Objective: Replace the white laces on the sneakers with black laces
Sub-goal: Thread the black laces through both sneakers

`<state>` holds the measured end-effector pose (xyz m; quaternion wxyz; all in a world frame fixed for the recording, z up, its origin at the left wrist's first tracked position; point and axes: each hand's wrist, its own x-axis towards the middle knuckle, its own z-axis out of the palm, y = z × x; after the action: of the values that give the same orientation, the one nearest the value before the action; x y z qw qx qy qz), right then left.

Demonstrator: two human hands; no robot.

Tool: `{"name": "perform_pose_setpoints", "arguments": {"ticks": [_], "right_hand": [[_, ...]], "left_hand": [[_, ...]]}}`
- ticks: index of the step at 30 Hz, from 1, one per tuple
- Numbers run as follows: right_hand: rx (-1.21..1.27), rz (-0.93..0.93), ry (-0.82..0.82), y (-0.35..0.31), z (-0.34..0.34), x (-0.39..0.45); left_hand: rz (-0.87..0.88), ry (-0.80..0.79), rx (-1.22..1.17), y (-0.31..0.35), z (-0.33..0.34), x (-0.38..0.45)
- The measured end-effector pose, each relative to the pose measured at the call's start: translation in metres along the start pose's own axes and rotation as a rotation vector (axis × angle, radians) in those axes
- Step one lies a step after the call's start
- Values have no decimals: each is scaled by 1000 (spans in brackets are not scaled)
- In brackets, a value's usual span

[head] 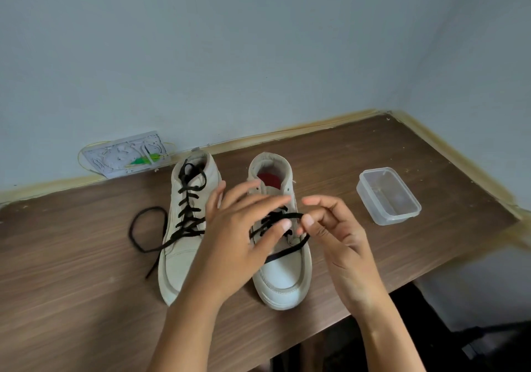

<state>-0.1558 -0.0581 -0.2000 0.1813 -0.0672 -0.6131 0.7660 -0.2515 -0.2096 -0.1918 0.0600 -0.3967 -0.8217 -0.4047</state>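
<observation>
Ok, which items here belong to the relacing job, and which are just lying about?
In the job:
- left sneaker, black lace threaded up it
- right sneaker, partly laced
- black lace pinched by right hand
- left hand over that shoe

Lying about:
- clear plastic container
- white plastic panel by the wall

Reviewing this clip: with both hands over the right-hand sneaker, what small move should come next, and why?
Probably draw the black lace through the next open eyelet. The right hand pinches the lace end, the left hand steadies it, and the white right-hand sneaker is laced only partway, its top eyelets empty, while the left-hand white sneaker looks laced to the top.
</observation>
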Motion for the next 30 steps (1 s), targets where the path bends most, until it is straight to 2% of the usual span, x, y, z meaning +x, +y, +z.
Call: {"name": "perform_pose_setpoints", "arguments": {"ticks": [3, 5, 9, 11, 13, 16, 19, 22, 25, 30], "right_hand": [[5, 12, -22, -1, 5, 0], [-11, 12, 12, -2, 3, 0], [-71, 6, 240, -1, -8, 2], [-143, -3, 345, 3, -15, 2], [-274, -9, 383, 7, -20, 2], [-394, -18, 300, 9, -15, 3], [-388, -41, 135, 7, -3, 3], [-371, -66, 82, 7, 3, 3], [-338, -45, 127, 6, -2, 3], [-429, -33, 211, 5, -14, 2]], "left_hand": [[-2, 31, -1, 1, 7, 3], [-30, 121, 64, 0, 4, 3], [-236, 352, 344, -4, -7, -2], [-352, 382, 411, -7, -12, -6], [-376, 368, 408, -11, -14, -7], [-244, 271, 284, -11, -11, -3], [-60, 148, 216, -2, 2, 1], [45, 102, 205, 3, 15, -1], [21, 174, 233, 0, 11, 0], [-208, 294, 360, -11, -5, -5]]}}
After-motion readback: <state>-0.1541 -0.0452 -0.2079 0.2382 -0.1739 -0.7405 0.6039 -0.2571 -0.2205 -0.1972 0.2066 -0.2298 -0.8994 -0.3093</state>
